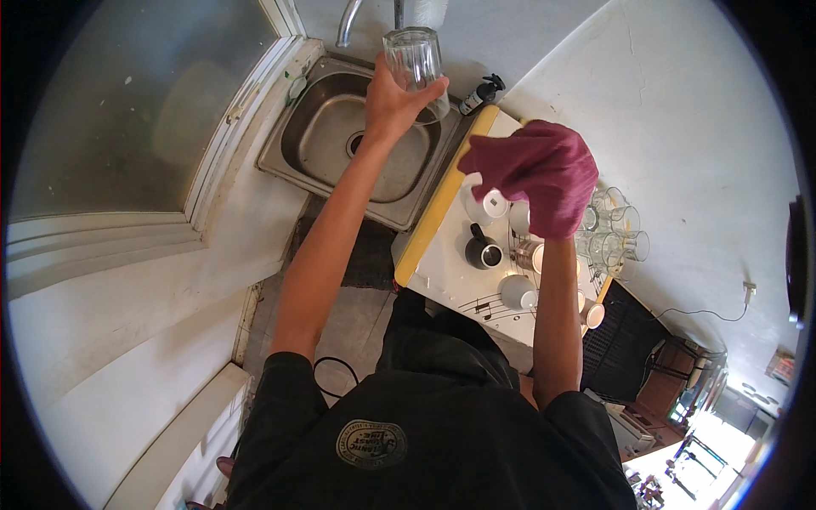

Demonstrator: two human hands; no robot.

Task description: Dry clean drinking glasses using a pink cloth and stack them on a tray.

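Observation:
My left hand grips a clear glass tumbler above the far right part of a stainless steel sink. The tumbler's thick faceted end points away from me, and my thumb lies across its side. On my right, a maroon cloth is draped over my right hand, which holds it up above the counter. Cloth hides the fingers, and only the wrist end shows. Beneath and beside it are white cups, a dark mug and a pale grey cup.
Clear glasses crowd the counter's right side by the wall. A dark pump bottle stands at the sink's corner. The faucet hangs over the sink's far edge. A frosted window is at left; a black rack lies beyond the counter.

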